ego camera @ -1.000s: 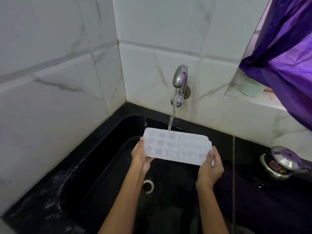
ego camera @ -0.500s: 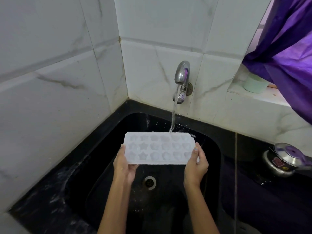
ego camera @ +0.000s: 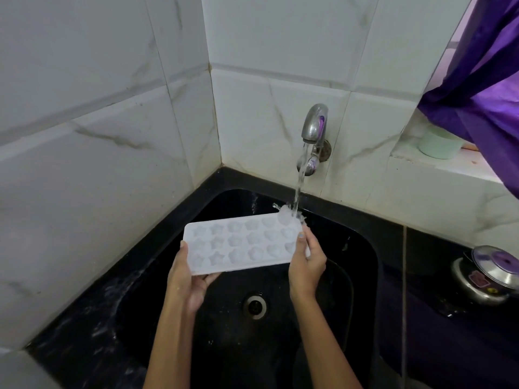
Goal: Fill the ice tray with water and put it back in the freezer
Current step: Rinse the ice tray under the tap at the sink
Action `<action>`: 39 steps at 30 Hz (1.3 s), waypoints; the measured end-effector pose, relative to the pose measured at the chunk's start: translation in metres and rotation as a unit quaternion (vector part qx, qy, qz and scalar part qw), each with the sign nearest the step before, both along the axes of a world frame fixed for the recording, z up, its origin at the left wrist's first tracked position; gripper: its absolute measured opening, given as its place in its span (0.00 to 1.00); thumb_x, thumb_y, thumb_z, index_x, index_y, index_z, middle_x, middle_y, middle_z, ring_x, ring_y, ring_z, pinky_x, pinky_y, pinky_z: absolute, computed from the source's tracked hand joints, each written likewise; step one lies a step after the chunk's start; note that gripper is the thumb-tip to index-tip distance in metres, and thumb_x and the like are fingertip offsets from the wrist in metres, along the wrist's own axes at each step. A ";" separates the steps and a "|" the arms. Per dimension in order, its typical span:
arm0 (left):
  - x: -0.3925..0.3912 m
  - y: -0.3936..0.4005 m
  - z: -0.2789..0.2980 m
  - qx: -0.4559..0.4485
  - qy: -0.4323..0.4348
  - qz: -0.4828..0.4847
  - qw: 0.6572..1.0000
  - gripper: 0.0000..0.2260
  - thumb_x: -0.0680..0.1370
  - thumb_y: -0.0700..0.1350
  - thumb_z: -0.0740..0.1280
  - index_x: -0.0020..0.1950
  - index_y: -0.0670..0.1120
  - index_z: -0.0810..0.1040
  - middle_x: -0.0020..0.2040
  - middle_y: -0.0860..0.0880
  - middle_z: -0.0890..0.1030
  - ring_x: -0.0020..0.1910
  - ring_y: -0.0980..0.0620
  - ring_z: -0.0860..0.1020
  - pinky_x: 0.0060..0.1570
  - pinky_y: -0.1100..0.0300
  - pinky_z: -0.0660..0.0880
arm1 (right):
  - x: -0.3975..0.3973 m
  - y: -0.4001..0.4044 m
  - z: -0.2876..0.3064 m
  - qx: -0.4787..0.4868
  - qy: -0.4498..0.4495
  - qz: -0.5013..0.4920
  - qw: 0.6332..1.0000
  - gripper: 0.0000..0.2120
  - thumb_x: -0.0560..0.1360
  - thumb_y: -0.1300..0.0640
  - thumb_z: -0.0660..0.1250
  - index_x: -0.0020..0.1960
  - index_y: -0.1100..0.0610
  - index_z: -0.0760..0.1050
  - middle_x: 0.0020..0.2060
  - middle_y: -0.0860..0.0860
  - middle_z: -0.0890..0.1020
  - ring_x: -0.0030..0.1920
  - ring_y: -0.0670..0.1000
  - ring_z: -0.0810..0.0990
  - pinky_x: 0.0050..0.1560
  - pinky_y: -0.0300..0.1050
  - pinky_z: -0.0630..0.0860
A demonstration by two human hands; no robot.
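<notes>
Hard to tell how full the ice tray (ego camera: 241, 244) is. Gripped at both ends by left hand (ego camera: 187, 279) and right hand (ego camera: 306, 262), under the tap (ego camera: 314, 136), above the sink (ego camera: 362, 265). Pot (ego camera: 487, 273) well apart, right.

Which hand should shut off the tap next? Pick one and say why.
Right. The right hand grips the ice tray end just below the tap; the left hand holds the far end and can steady it.

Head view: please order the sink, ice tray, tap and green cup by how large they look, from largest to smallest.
1. sink
2. ice tray
3. tap and green cup: they look about alike, and the cup is partly hidden by the curtain, so I do not rank them.
</notes>
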State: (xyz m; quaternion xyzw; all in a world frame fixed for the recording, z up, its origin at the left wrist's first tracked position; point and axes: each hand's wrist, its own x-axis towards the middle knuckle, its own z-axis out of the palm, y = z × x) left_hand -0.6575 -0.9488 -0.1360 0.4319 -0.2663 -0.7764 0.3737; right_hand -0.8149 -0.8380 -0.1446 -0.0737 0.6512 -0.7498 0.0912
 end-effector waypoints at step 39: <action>-0.124 0.013 -0.008 0.004 0.001 -0.048 0.999 0.10 0.81 0.52 0.59 0.53 0.50 0.76 0.49 0.46 0.84 0.46 0.46 0.83 0.34 0.50 0.80 | -0.156 -0.080 0.096 -0.070 -0.264 0.166 0.947 0.28 0.68 0.55 0.77 0.62 0.66 0.71 0.53 0.61 0.80 0.45 0.55 0.83 0.34 0.43 0.81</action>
